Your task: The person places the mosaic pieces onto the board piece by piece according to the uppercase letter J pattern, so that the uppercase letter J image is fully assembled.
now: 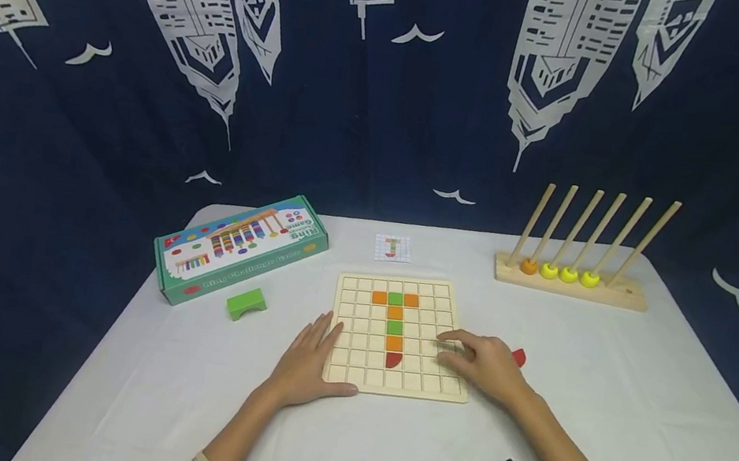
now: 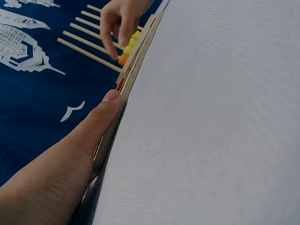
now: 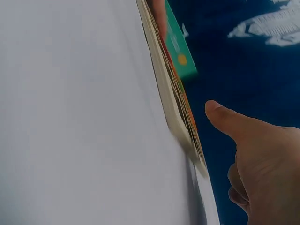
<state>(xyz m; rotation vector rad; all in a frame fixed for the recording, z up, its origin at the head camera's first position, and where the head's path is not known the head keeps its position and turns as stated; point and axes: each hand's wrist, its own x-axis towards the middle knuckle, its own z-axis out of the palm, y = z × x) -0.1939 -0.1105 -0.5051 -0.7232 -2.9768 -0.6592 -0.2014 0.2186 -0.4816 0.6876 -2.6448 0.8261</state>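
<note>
A wooden grid board (image 1: 421, 382) lies on the table. Orange and green square tiles (image 1: 394, 327) form a T-like row and column on it, with a red rounded tile (image 1: 394, 361) at the bottom. My left hand (image 1: 306, 368) rests on the board's left edge, fingers spread and thumb along the front rim. Over the right edge hovers my right hand (image 1: 492, 367), its thumb and index finger apart and nothing visible between them. Behind that hand a red piece (image 1: 518, 357) on the table shows in part.
A small pattern card (image 1: 393, 248) lies behind the board. At the back left are a green game box (image 1: 248, 276) and a green arch block (image 1: 247, 304). A wooden peg stand (image 1: 610, 296) with orange and yellow beads (image 1: 569, 275) stands at the back right.
</note>
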